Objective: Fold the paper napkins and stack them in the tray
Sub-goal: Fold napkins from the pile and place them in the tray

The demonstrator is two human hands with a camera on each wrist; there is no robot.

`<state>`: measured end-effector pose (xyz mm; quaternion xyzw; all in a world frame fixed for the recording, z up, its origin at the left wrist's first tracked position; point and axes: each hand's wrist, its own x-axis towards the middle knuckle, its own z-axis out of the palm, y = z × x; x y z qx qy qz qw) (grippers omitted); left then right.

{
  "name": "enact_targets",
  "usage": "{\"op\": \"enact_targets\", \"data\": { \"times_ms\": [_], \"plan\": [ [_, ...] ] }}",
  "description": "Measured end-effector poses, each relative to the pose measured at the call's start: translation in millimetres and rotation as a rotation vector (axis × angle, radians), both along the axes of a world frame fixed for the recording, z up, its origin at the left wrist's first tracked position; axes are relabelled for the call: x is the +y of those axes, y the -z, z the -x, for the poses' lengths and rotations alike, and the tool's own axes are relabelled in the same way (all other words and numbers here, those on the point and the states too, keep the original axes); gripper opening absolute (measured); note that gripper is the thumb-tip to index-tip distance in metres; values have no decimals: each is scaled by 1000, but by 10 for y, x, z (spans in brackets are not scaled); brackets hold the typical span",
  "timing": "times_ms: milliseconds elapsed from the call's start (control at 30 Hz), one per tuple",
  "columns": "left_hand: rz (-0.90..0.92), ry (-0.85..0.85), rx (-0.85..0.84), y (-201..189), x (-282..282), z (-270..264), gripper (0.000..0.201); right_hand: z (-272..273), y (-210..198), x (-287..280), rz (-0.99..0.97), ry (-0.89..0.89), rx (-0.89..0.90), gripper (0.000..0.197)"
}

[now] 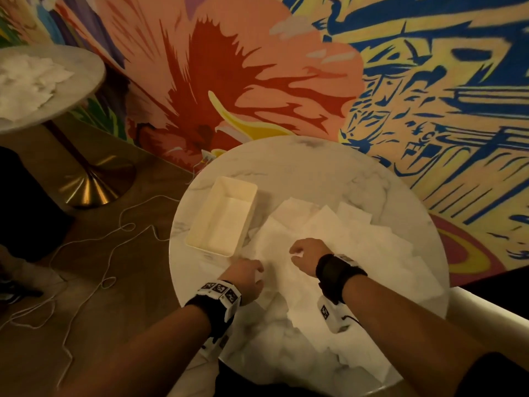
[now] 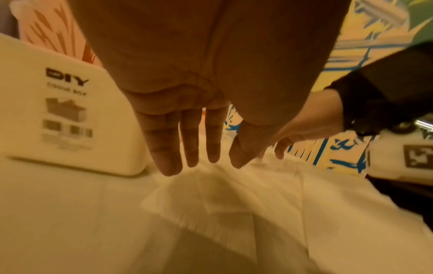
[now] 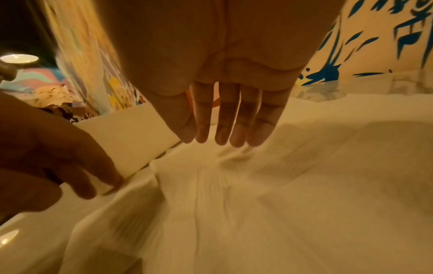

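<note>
both hands down over the napkins (image 1: 329, 233) on my round marble desk (image 1: 300, 156). left hand (image 1: 247, 277) sits at the near-left edge of the pile, fingers (image 2: 166, 148) straight and lightly spread, tips at or just above a raised fold of paper; the wrist view is too blurred to tell which. right hand (image 1: 305, 253) is just beside it, a bit further in, fingers (image 3: 236, 128) straight and close together, tips hovering right over a puckered spot in the top sheet. neither hand is pinching anything that i can see.

my guess on the layout: napkins are dumped loose and overlapping across the middle and right of the desk so any sheet is in reach, and the tray (image 1: 223, 213) is parked just left of the pile, its near corner almost touching the paper, so a folded one only has a short trip. the tray looks to hold little or nothing yet, hard to be sure in this light. both hands on one sheet reads like they're about to flatten or pick a corner for the first fold.

writing: the tray's side wall (image 2: 68, 111) has a printed label, "diy" in bold black, a smaller line under it too blurred to read, then a box drawing and what look like barcodes. black-and-white square tags on the wrist bands (image 1: 219, 292).

second round table (image 1: 43, 81) at far left also carries white paper. a thin white cord (image 1: 114, 253) trails over the floor.
</note>
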<state>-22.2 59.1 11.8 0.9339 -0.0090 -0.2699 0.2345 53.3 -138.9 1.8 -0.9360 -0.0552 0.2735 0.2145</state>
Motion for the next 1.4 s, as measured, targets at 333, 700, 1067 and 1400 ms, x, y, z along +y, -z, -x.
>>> {"op": "enact_targets", "data": {
  "times_ms": [333,700,1067,1400],
  "plan": [
    [-91,56,85,333,49,124,55,-130,82,283,165,-353,-110,51],
    [-25,-4,72,367,175,65,52,-430,149,537,325,-509,-142,28],
    [-12,24,33,246,24,-49,59,-581,-150,448,102,-381,-222,14],
    [95,-152,-193,-304,-231,-251,33,-595,-689,46,-121,-232,-326,10]
  ]
}}
